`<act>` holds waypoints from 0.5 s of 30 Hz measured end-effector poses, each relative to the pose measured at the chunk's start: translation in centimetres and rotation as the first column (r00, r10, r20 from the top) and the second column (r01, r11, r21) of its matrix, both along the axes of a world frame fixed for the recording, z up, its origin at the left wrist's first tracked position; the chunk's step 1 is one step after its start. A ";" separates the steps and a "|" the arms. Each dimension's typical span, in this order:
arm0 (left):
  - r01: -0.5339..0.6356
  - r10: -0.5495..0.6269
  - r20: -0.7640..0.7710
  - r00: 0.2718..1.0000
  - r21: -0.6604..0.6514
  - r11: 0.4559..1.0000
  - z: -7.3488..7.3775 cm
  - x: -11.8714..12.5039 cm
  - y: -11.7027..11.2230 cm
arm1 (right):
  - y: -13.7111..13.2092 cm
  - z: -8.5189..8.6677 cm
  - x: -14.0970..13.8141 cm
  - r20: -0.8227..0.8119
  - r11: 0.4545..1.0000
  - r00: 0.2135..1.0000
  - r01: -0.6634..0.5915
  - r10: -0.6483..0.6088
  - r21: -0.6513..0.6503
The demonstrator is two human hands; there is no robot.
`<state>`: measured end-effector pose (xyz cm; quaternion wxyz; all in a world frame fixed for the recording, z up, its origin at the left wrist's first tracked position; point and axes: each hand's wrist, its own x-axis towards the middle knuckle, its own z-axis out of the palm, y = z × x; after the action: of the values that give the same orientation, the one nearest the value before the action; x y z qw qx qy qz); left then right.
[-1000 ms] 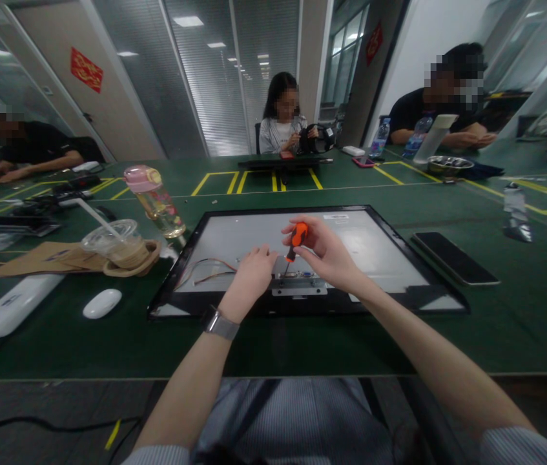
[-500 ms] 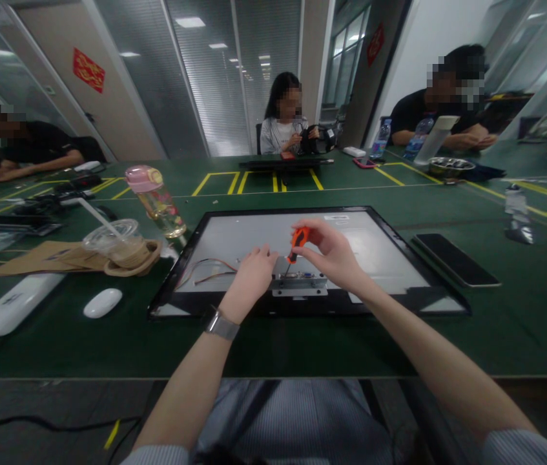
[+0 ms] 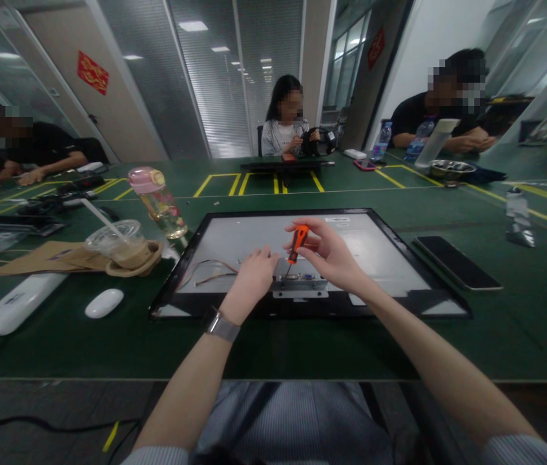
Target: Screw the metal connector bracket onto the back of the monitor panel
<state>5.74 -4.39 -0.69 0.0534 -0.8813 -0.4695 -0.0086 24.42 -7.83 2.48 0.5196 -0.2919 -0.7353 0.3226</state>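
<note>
Screwdriver (image 3: 297,241): light, stiff, orange handle clamped between right hand (image 3: 334,258) fingertips, tip down on metal bracket (image 3: 301,285) below. Left hand (image 3: 252,276) fingers curled together, resting beside bracket on thin, likely fragile panel (image 3: 389,252). Best held at handle, not shaft.

One black-framed flat display panel (image 3: 399,258). One orange-handled screwdriver (image 3: 297,242). Two hands at work: left hand (image 3: 252,278), right hand (image 3: 334,258). One white oval mouse (image 3: 103,302). One black slab phone (image 3: 457,261). One pink-capped clear bottle (image 3: 157,201). One clear plastic cup (image 3: 113,240). Seated co-workers (image 3: 283,135): three certain, possibly a fourth at the far right edge, mostly cut off.
</note>
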 end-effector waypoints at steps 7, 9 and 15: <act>0.001 -0.001 0.005 1.000 0.002 1.000 0.4 0.0 -0.4 | 0.1 0.9 0.4 -0.093 0.973 0.971 0.225 -0.220 0.049; 0.002 -0.002 0.014 1.000 -0.001 1.000 0.4 0.0 -0.4 | 0.3 1.4 1.4 -0.105 0.904 0.913 0.407 -0.395 0.131; 0.016 -0.017 0.041 0.999 0.015 1.000 0.2 -0.2 -0.3 | 2.2 1.5 6.6 0.434 0.745 0.606 0.559 -0.667 0.365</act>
<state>5.53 -4.69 -0.51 0.0501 -0.8843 -0.4632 -0.0306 30.99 -5.66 4.03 0.3956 -0.5533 -0.7317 -0.0443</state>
